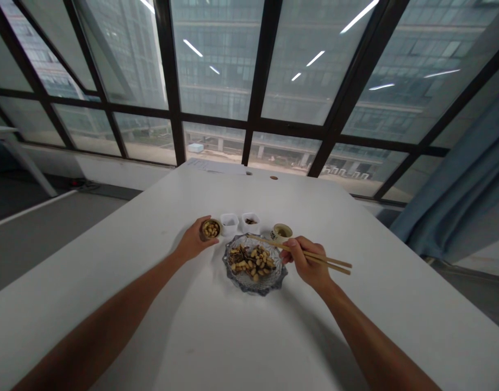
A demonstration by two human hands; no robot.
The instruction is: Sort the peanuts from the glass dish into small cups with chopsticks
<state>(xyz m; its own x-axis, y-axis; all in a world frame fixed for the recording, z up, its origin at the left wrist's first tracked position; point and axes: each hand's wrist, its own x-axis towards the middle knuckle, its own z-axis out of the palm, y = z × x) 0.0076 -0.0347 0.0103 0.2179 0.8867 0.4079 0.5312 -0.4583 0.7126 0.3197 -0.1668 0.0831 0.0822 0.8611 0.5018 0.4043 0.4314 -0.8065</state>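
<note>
My left hand (195, 239) is wrapped round a small cup (211, 229) filled with pale nuts, at the left of a glass plate. In my right hand (309, 260) is a pair of wooden chopsticks (331, 262), their tips pointing left over the plate's far rim. No piece can be made out between the tips. The scalloped glass plate (255, 286) bears a heap of nuts (257, 260) mixed with dark, thin pieces. Behind my right hand stands a second small cup (282, 231) with dark marks on its side.
Beyond the plate stand two small white square containers, a left one (229, 223) and a right one (250, 222) with dark bits inside. Papers (217, 166) and a small brown disc (274, 177) lie at the white table's (184, 336) far end. A blue curtain (457, 184) hangs at right.
</note>
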